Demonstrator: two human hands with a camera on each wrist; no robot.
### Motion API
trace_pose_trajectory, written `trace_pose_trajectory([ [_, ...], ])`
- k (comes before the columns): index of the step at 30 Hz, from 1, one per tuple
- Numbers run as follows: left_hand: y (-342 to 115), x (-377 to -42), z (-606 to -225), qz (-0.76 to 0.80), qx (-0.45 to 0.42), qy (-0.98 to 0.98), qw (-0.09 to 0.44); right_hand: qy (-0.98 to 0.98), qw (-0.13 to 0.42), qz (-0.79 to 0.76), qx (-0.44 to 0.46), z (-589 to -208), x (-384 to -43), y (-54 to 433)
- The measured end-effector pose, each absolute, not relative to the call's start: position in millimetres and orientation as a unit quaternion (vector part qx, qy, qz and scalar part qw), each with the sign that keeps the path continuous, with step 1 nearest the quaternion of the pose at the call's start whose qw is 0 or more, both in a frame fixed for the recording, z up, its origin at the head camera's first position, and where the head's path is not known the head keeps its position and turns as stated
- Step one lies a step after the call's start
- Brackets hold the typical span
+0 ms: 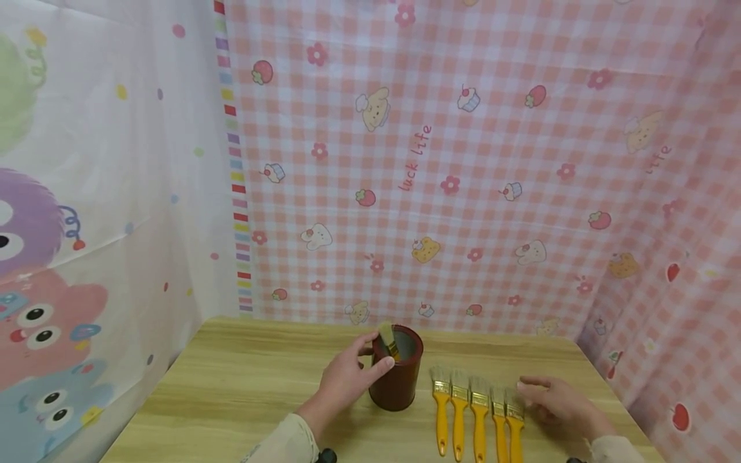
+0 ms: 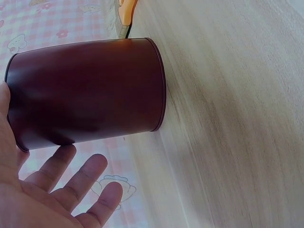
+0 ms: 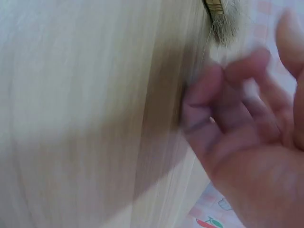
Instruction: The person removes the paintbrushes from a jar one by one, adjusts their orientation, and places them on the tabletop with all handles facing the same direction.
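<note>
Fingers loosely spread, the left hand (image 1: 346,376) reaches round the rim of a dark red cylindrical cup (image 1: 395,389) at its 3 o'clock; whether it bears on the flat paintbrush (image 1: 386,335) leaning inside, bristles up at its 2 o'clock, I cannot tell. The right hand (image 1: 556,395), fingers half bent, holds nothing. At its 9 o'clock, five yellow-handled paintbrushes (image 1: 479,402) lie on the wood-grain table (image 1: 231,386), bristles towards 12; the nearest is just beside its fingertips.

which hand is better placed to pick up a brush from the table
Probably the right hand: it looks empty and is beside the brushes, while the left hand is at the cup.
</note>
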State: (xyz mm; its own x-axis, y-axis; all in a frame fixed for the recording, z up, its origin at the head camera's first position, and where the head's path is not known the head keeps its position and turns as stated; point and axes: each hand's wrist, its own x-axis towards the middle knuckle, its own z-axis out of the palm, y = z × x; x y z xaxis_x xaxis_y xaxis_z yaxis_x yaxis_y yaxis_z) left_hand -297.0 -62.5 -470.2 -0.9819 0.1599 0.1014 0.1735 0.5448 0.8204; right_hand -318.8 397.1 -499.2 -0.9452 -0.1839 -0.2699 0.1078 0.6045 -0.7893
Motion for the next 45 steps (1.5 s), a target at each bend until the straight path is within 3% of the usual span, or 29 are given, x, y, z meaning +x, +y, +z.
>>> trace_pose_trajectory([
  [6, -63, -298, -470, -0.471, -0.096, -0.877, 0.004, 0.912, 0.041, -0.404, 0.051, -484, -335, 377],
  [19, -63, -299, -471, -0.466, -0.096, -0.879, 0.009, 0.894, -0.016, -0.441, -0.077, -429, -368, 235],
  [23, -63, -299, -472, -0.466, -0.098, -0.879, 0.006, 0.885, -0.004, -0.444, -0.139, -415, -372, 195],
  [32, -63, -299, -472, -0.47, -0.102, -0.877, 0.002, 0.867, 0.097, -0.43, -0.231, -406, -368, 154],
  [45, -63, -302, -473, -0.46, -0.09, -0.883, 0.002, 0.882, 0.08, -0.379, -0.268, -409, -363, 143],
])
